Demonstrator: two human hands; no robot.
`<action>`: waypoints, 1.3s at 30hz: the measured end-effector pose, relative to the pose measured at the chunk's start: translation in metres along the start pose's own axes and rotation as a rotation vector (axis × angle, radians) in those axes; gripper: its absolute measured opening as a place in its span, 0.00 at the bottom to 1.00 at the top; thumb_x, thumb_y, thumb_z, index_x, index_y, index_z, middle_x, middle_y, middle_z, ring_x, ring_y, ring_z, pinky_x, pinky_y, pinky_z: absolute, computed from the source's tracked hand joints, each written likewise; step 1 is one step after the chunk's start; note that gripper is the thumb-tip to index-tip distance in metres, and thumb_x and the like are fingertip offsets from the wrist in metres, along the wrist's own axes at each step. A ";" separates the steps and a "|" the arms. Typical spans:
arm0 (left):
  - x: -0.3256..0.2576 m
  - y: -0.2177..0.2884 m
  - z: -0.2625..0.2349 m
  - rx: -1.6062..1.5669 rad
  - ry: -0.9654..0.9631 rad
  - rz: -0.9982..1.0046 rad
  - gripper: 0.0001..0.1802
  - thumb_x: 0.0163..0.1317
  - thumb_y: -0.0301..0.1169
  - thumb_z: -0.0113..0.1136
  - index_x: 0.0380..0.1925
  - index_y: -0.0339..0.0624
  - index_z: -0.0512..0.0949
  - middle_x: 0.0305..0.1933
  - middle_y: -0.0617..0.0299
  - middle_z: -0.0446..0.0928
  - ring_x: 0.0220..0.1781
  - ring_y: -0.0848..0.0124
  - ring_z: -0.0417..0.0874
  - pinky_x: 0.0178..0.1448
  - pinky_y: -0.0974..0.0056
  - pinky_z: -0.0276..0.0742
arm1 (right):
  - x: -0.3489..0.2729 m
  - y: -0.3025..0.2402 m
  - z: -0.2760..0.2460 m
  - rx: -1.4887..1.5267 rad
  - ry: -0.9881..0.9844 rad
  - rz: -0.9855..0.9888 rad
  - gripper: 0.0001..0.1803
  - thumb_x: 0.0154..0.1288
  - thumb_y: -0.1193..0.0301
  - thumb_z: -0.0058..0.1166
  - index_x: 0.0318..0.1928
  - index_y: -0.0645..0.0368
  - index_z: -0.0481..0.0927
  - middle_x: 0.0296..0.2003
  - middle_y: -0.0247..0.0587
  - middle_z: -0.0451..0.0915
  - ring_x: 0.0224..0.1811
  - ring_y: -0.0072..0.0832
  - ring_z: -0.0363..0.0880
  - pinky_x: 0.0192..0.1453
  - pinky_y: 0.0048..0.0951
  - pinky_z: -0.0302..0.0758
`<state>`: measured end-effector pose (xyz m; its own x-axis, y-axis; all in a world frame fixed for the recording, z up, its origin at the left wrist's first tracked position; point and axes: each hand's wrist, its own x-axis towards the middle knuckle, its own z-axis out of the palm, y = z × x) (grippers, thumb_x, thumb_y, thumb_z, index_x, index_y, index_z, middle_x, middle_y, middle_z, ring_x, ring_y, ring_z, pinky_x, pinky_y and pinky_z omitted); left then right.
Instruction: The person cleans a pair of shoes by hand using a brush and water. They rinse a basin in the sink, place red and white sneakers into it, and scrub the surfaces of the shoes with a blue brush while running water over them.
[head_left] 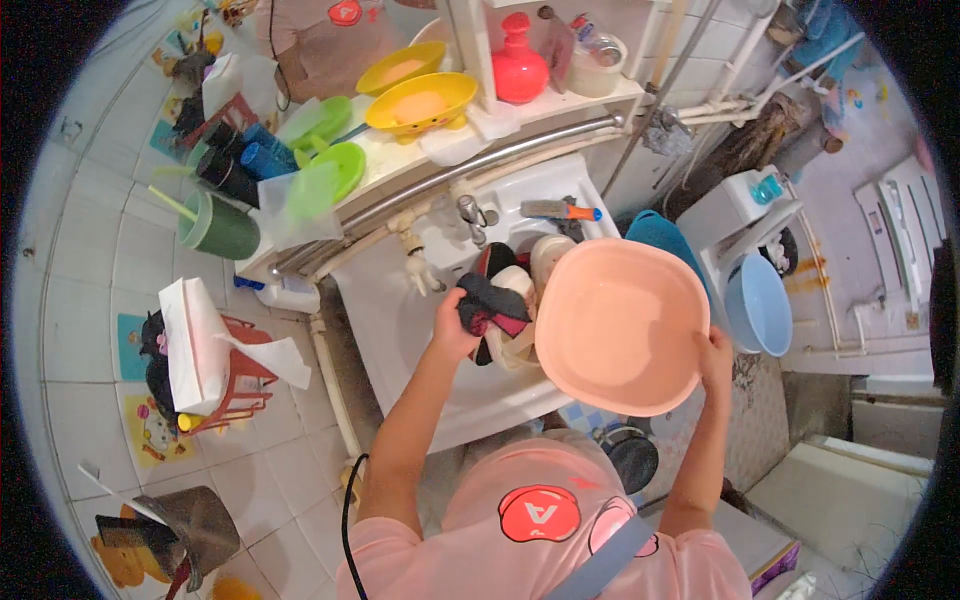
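Right hand (716, 358) grip clamped on smooth pink plastic basin (620, 325) rim; left hand (455, 325) grip clamped on dark crumpled cloth (490, 303) over white sink (400, 330), cluttered.

Setting: home bathroom, cramped. White-tiled walls and floor (270, 470). White sink (400, 330) with tap (470, 215) under a shelf (420, 150) crowded with cups (218, 228), yellow dishes (420, 105), a red bottle (520, 65). Mirror (320, 40) above the shelf. Toilet cistern (735, 205) at right, blue basin (757, 305) beside it. Exposed pipes (700, 60) along the wall. Cartoon stickers (150, 430) on the tiles.
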<state>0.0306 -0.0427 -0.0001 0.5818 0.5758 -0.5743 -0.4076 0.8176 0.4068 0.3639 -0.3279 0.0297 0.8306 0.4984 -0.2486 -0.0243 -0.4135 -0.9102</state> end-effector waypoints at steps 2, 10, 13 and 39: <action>-0.017 0.021 -0.017 -0.096 -0.131 -0.013 0.18 0.56 0.43 0.47 0.43 0.48 0.74 0.45 0.60 0.76 0.47 0.59 0.76 0.53 0.50 0.70 | 0.000 -0.026 0.001 -0.085 -0.167 -0.006 0.07 0.53 0.73 0.52 0.29 0.66 0.76 0.23 0.32 0.75 0.23 0.19 0.69 0.26 0.25 0.66; -0.065 0.052 -0.035 0.107 -0.110 0.171 0.16 0.55 0.35 0.55 0.42 0.42 0.71 0.38 0.55 0.76 0.38 0.60 0.79 0.44 0.53 0.78 | -0.008 -0.071 0.083 -0.378 -0.494 -0.222 0.09 0.52 0.70 0.54 0.27 0.66 0.77 0.21 0.38 0.75 0.24 0.22 0.72 0.28 0.28 0.68; -0.081 0.051 0.008 0.392 0.088 0.319 0.15 0.52 0.26 0.57 0.41 0.40 0.70 0.37 0.56 0.74 0.36 0.62 0.79 0.41 0.56 0.79 | -0.021 -0.081 0.115 -0.460 -0.555 -0.167 0.10 0.51 0.70 0.56 0.24 0.66 0.75 0.18 0.40 0.72 0.22 0.22 0.69 0.27 0.29 0.67; -0.092 0.117 -0.058 0.266 0.348 0.689 0.18 0.45 0.13 0.45 0.39 0.39 0.64 0.28 0.54 0.71 0.24 0.68 0.72 0.29 0.64 0.72 | -0.073 -0.069 0.243 -0.565 -0.926 -0.262 0.14 0.52 0.67 0.54 0.32 0.68 0.78 0.25 0.53 0.77 0.28 0.40 0.77 0.35 0.34 0.72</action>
<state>-0.1113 0.0000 0.0592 -0.0084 0.9528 -0.3035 -0.3878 0.2767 0.8792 0.1701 -0.1505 0.0304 0.0318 0.8992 -0.4363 0.5430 -0.3820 -0.7478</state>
